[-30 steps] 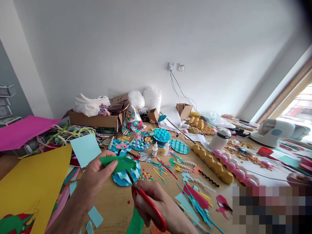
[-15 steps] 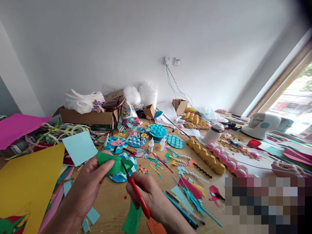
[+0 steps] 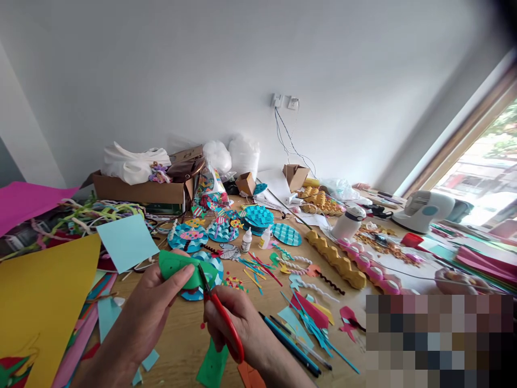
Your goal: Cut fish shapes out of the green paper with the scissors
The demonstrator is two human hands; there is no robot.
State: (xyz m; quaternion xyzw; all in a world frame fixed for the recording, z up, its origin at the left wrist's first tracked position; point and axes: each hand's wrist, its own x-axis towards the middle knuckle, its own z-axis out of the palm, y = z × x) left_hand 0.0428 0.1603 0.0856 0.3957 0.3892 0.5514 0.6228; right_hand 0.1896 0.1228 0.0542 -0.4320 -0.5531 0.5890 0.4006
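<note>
My left hand (image 3: 151,310) pinches a piece of green paper (image 3: 173,263) between thumb and fingers, raised above the table. In my right hand (image 3: 248,326) is a pair of red-handled scissors (image 3: 231,333), with its dark blades at the right part of the green paper. Behind the paper lies a blue wave-patterned disc (image 3: 189,295), partly hidden. Below my hands, a green paper strip (image 3: 211,365) rests on the table beside an orange paper piece (image 3: 251,375).
Yellow paper (image 3: 52,302) and a light blue sheet (image 3: 127,242) are on the left. Two glue bottles (image 3: 246,241) stand ahead. Pens (image 3: 288,345) and blue strips lie right. Another person's hand (image 3: 460,281) is at far right, near a yellow egg-carton strip (image 3: 337,261).
The view has shifted slightly, moving most things a little left in the picture. The scissors remain at the green paper, whose right part now looks less spread beside the blades.
</note>
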